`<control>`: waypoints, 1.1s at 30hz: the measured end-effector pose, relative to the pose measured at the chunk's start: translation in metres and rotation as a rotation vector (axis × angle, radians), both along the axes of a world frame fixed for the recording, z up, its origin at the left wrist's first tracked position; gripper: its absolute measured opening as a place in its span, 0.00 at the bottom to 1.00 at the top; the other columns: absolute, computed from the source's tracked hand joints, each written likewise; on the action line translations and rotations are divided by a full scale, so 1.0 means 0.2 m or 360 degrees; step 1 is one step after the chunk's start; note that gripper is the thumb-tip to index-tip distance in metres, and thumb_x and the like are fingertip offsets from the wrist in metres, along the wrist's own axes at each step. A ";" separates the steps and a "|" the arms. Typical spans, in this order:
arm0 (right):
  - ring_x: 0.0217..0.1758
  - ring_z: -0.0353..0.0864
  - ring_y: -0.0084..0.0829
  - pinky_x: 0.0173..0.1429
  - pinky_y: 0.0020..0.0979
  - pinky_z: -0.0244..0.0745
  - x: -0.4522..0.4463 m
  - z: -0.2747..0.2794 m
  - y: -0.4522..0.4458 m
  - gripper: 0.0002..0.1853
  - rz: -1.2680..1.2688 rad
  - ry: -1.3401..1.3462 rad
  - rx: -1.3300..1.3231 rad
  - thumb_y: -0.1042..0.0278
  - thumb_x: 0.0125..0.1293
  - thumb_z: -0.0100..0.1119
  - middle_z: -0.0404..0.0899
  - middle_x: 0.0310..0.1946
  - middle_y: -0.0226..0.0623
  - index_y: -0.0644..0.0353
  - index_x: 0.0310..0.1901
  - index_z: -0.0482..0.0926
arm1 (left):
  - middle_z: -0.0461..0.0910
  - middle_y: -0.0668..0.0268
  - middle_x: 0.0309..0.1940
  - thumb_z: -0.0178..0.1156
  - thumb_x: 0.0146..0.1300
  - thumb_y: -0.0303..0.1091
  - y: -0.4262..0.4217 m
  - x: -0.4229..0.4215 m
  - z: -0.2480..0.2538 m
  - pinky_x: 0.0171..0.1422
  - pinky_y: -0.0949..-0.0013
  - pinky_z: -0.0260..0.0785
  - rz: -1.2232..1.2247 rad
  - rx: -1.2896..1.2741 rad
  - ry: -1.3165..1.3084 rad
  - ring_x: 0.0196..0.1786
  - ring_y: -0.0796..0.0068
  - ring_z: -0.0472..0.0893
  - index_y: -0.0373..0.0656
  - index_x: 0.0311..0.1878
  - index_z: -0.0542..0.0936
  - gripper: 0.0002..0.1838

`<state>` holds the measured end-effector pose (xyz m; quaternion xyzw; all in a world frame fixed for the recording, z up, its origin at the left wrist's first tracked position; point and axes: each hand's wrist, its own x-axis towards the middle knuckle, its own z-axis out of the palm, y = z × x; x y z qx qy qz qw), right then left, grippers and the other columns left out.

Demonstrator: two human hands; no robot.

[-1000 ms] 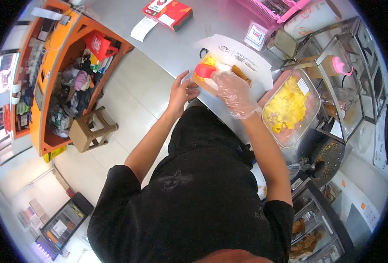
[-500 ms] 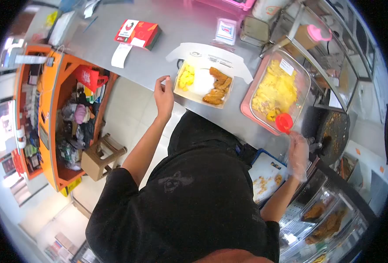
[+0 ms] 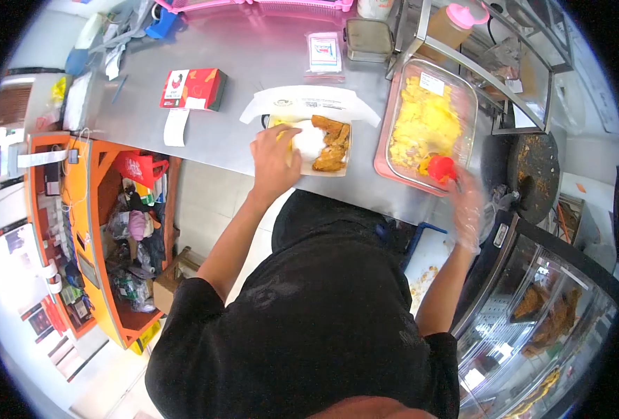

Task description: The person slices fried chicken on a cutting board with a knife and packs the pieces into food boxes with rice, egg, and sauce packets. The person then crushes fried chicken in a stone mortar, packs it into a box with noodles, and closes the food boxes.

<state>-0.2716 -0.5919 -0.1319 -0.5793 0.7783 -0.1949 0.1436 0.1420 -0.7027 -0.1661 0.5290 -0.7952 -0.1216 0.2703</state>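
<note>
1. The right hand (image 3: 467, 202), in a clear plastic glove, is blurred; its fingers appear curled around the handle of a red plastic scoop (image 3: 440, 169), with little gap between them.
2. The scoop's bowl lies just ahead and to the left of that hand, at the near end of the yellow scrambled egg (image 3: 425, 122).
3. The egg sits in a clear, rectangular, round-cornered container (image 3: 475, 115), ahead of the right hand; a pink tray (image 3: 381, 164) shows beneath it.
4. The left hand (image 3: 273, 166) is bare, fingers bent and thumb spread apart from them, over the left end of a white paper food box (image 3: 323, 98) with its lid raised. Whether it pinches the box's edge, I cannot tell.
5. Just right of the left fingers is a mound of white rice (image 3: 309, 143); beyond it, farther right, are brown fried pieces (image 3: 332, 143). A little yellow food (image 3: 279, 121) shows by the fingertips.
6. Well to the left of the left hand is a red printed carton (image 3: 208, 89), with a white paper slip (image 3: 175, 129) touching its near side.
7. To the right of the gloved hand is a dark round pan (image 3: 533, 178).
</note>
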 end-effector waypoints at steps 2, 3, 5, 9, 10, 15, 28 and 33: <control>0.61 0.83 0.48 0.67 0.43 0.76 0.04 -0.01 -0.02 0.20 0.0080 0.0065 0.0024 0.72 0.65 0.63 0.84 0.56 0.48 0.57 0.59 0.83 | 0.76 0.59 0.64 0.72 0.52 0.34 -0.02 -0.07 0.06 0.70 0.48 0.55 -0.0146 0.0231 -0.0162 0.65 0.53 0.71 0.47 0.69 0.71 0.38; 0.61 0.83 0.48 0.67 0.43 0.76 0.07 -0.01 -0.03 0.20 0.0121 0.0094 0.0034 0.72 0.65 0.63 0.84 0.56 0.48 0.57 0.59 0.83 | 0.76 0.59 0.64 0.74 0.51 0.36 -0.05 -0.09 0.06 0.69 0.47 0.54 -0.0174 0.0346 -0.0199 0.66 0.54 0.70 0.48 0.70 0.69 0.41; 0.61 0.83 0.48 0.67 0.43 0.76 0.11 0.00 -0.06 0.20 0.0116 0.0200 0.0131 0.73 0.64 0.63 0.85 0.56 0.47 0.57 0.60 0.82 | 0.76 0.59 0.63 0.76 0.48 0.38 -0.13 -0.10 0.07 0.69 0.47 0.54 -0.0265 0.0479 -0.0292 0.67 0.56 0.70 0.49 0.73 0.66 0.46; 0.61 0.83 0.48 0.66 0.44 0.76 0.17 0.04 -0.10 0.21 -0.0034 0.0150 0.0280 0.74 0.64 0.62 0.85 0.57 0.46 0.57 0.59 0.82 | 0.76 0.60 0.64 0.79 0.44 0.40 -0.24 -0.05 0.08 0.69 0.46 0.54 -0.0494 0.0545 -0.0482 0.67 0.57 0.70 0.50 0.74 0.64 0.52; 0.61 0.82 0.48 0.66 0.45 0.76 0.16 0.01 -0.10 0.20 -0.0044 0.0156 0.0248 0.74 0.63 0.62 0.84 0.57 0.46 0.57 0.59 0.83 | 0.76 0.60 0.64 0.79 0.43 0.41 -0.27 -0.04 0.08 0.69 0.46 0.54 -0.0549 0.0544 -0.0519 0.68 0.57 0.70 0.50 0.74 0.64 0.52; 0.61 0.82 0.48 0.67 0.44 0.76 0.16 -0.05 -0.10 0.19 -0.0157 0.0190 0.0195 0.76 0.64 0.61 0.84 0.56 0.47 0.57 0.58 0.83 | 0.75 0.59 0.63 0.80 0.42 0.40 -0.35 0.03 0.09 0.70 0.43 0.53 -0.0789 0.0475 -0.0529 0.68 0.58 0.70 0.48 0.73 0.65 0.53; 0.57 0.81 0.50 0.65 0.46 0.75 0.54 0.01 0.34 0.12 -0.0778 -0.0088 -0.0490 0.77 0.68 0.58 0.84 0.52 0.48 0.59 0.51 0.84 | 0.75 0.59 0.65 0.72 0.45 0.32 -0.42 0.00 0.07 0.70 0.36 0.53 -0.1237 0.0366 -0.0496 0.73 0.55 0.68 0.49 0.66 0.72 0.39; 0.54 0.82 0.50 0.62 0.47 0.77 0.77 -0.14 0.66 0.13 -0.0849 0.0320 -0.0417 0.77 0.64 0.56 0.85 0.47 0.48 0.62 0.49 0.83 | 0.79 0.55 0.58 0.69 0.46 0.34 -0.51 -0.08 0.01 0.75 0.47 0.61 -0.1450 0.0287 -0.0153 0.67 0.49 0.74 0.45 0.58 0.80 0.30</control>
